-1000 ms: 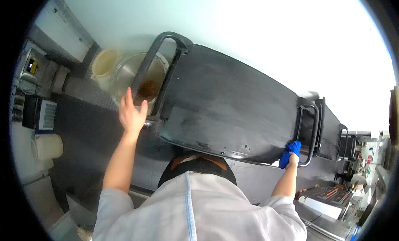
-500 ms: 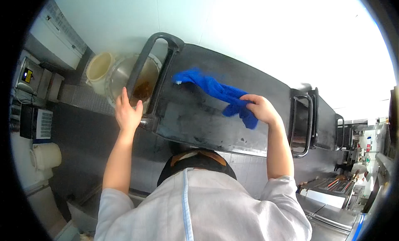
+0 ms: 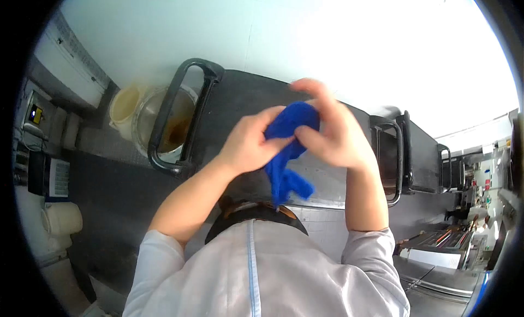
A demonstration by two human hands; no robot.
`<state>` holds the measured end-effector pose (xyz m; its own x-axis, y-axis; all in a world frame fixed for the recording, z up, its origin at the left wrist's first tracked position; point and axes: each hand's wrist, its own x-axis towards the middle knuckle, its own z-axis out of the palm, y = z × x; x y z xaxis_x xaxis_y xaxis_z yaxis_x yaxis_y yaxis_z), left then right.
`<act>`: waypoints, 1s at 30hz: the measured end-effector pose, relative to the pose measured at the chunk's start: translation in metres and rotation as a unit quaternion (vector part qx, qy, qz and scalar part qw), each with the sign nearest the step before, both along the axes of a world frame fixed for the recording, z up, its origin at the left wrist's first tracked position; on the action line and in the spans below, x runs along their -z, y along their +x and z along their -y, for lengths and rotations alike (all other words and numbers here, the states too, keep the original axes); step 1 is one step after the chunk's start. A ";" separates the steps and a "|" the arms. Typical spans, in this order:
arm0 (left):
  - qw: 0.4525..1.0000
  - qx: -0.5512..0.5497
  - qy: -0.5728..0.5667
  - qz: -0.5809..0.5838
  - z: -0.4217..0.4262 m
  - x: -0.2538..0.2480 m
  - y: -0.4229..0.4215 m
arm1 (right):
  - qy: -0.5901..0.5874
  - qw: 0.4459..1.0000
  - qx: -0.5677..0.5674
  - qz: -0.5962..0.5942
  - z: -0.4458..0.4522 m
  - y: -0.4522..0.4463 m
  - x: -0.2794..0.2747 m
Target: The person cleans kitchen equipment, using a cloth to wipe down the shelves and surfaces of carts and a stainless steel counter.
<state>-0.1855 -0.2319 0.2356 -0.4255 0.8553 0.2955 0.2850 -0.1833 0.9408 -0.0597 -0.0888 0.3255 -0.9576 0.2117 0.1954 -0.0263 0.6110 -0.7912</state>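
Observation:
A blue cloth (image 3: 295, 119) is bunched up between my two hands over the black cart top (image 3: 234, 101), its loose end dangling toward my waist. My left hand (image 3: 247, 144) grips it from the left, thumb across the front. On the other side, my right hand (image 3: 343, 135) has its thumb pressed against the cloth, while at least one finger sticks out above it. Some fingertips are hidden behind the cloth.
The cart's looped handle (image 3: 170, 107) rises at the left. Beyond it stand a round metal pot (image 3: 148, 112) with brown residue and a cream bucket (image 3: 124, 105). More black carts (image 3: 426, 158) line the white wall at right.
The cloth was stretched over the cart top in my right hand; it is now lifted and gathered. My left hand has come from near the cart handle to take hold of it.

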 end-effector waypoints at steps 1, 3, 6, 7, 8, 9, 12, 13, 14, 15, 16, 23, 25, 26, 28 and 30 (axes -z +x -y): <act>1.000 0.010 0.017 0.020 -0.001 -0.003 -0.004 | -0.031 0.996 0.019 -0.086 -0.015 0.009 0.015; 0.996 0.029 0.007 0.082 -0.002 -0.023 -0.011 | -0.141 0.989 0.004 -0.045 -0.052 0.029 0.057; 0.918 0.031 0.106 0.380 -0.021 -0.056 0.017 | -0.250 0.955 -0.154 -0.037 -0.033 0.020 0.125; 0.920 0.018 0.108 0.375 -0.028 -0.067 0.024 | -0.309 0.931 -0.192 -0.020 -0.012 0.014 0.143; 0.922 0.002 0.112 0.371 -0.032 -0.075 0.027 | -0.393 0.897 -0.202 -0.008 0.012 0.007 0.147; 0.905 0.002 0.127 0.406 -0.036 -0.079 0.024 | -0.394 0.904 -0.163 -0.023 0.034 0.002 0.157; 0.908 -0.078 0.166 0.377 -0.043 -0.098 -0.007 | -0.510 0.842 -0.148 0.093 0.031 0.009 0.178; 0.885 -0.042 0.149 0.439 -0.036 -0.098 -0.023 | -0.525 0.838 -0.115 0.093 0.015 0.021 0.183; 0.891 -0.061 0.161 0.420 -0.030 -0.091 -0.034 | -0.641 0.762 -0.082 0.052 0.002 0.032 0.182; 0.907 -0.086 0.146 0.386 -0.027 -0.073 -0.037 | -0.686 0.718 -0.104 0.057 -0.023 0.046 0.180; 0.919 -0.113 0.130 0.355 -0.023 -0.057 -0.038 | -0.719 0.690 -0.082 -0.030 -0.029 0.049 0.167; 0.952 -0.160 -0.135 0.223 0.102 0.029 -0.037 | -0.475 0.787 0.372 -0.131 -0.142 0.100 0.088; 0.924 -0.238 -0.137 0.265 0.150 0.055 -0.033 | -0.358 0.837 0.366 -0.193 -0.128 0.082 0.078; 0.910 -0.284 -0.123 0.277 0.170 0.066 -0.031 | -0.305 0.855 0.361 -0.214 -0.119 0.072 0.085; 0.882 -0.345 -0.119 0.299 0.198 0.071 -0.020 | -0.223 0.937 0.235 -0.127 -0.086 0.068 0.089; 0.875 -0.306 -0.045 0.372 0.203 0.068 -0.001 | -0.239 0.967 -0.005 -0.086 -0.054 0.060 0.104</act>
<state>-0.1862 -0.4351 0.1677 -0.8580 0.4050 -0.3160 -0.3945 -0.1255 0.9103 0.0001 -0.0347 0.2220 -0.9220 0.3079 0.2346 -0.1873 0.1755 -0.9665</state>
